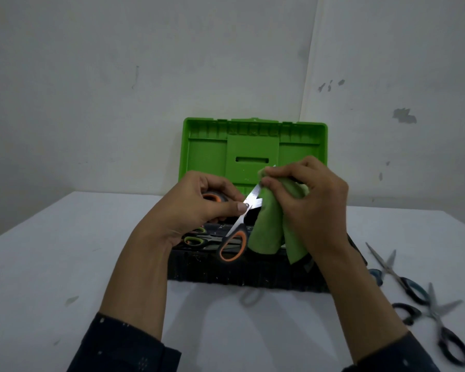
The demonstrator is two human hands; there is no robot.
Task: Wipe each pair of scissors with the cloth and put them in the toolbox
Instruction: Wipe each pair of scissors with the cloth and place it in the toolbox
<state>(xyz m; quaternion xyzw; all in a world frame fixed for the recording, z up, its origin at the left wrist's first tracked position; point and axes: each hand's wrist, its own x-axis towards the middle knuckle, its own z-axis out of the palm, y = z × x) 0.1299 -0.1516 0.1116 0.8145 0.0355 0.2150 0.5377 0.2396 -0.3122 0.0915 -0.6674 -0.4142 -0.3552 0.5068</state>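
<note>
Hovering above the open toolbox [249, 275], orange-handled scissors [235, 232] are gripped by the left hand [199, 208], a blade pinched through green cloth [273, 224] by the right hand [309, 200]

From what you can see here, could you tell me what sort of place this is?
Probably a bare indoor work corner: a plain white table against scuffed white walls, holding only a toolbox and scissors.

Two hands, one green cloth [273, 226], one open toolbox [254, 146]. Five pairs of scissors: one orange-handled [232, 244] held, two green-handled [196, 238] inside, two dark-handled [414, 291] on the table.
</note>
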